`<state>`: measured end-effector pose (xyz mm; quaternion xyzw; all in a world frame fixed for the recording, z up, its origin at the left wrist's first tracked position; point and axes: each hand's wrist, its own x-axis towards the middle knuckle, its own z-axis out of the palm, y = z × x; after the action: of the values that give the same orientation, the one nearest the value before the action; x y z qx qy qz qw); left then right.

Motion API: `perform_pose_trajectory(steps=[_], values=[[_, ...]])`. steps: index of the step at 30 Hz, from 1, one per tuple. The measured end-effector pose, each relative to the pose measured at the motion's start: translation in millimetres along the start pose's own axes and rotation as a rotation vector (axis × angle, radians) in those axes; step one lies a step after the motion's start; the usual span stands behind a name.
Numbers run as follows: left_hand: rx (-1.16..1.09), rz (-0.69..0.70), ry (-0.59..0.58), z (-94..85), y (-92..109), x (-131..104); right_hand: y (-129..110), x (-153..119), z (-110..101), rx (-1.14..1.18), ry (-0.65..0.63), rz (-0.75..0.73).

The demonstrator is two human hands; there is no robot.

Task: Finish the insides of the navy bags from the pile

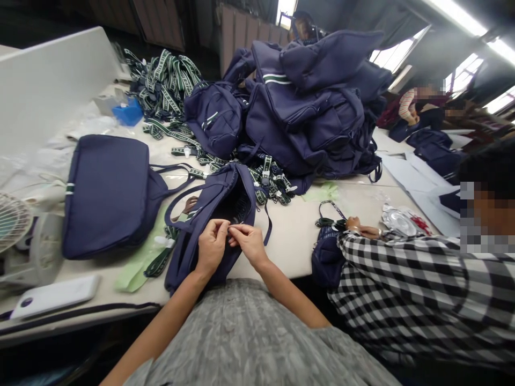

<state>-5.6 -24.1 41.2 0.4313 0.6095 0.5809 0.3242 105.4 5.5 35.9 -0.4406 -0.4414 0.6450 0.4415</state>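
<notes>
Pinching — left grip (212,244), right grip (249,244) — above bag (201,214)

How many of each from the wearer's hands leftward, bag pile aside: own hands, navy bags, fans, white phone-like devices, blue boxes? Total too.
Hands: 2, left hand and right hand
Navy bags: 2, open bag and larger bag
Fans: 1, the fan
White phone-like devices: 1, white device
Blue boxes: 1, blue box
Total: 7
</notes>
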Motion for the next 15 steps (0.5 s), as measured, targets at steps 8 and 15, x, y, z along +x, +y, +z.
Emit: perform_pose_trajectory(steps=[8,15], values=[[-0.016,-0.111,-0.043,2.5,-13,-2,3,0,-4,-0.178,-0.051,-0.021],[-0.164,-0.132,-0.111,4.0,-22,-6,7,-2,-8,-0.569,-0.110,-0.143]])
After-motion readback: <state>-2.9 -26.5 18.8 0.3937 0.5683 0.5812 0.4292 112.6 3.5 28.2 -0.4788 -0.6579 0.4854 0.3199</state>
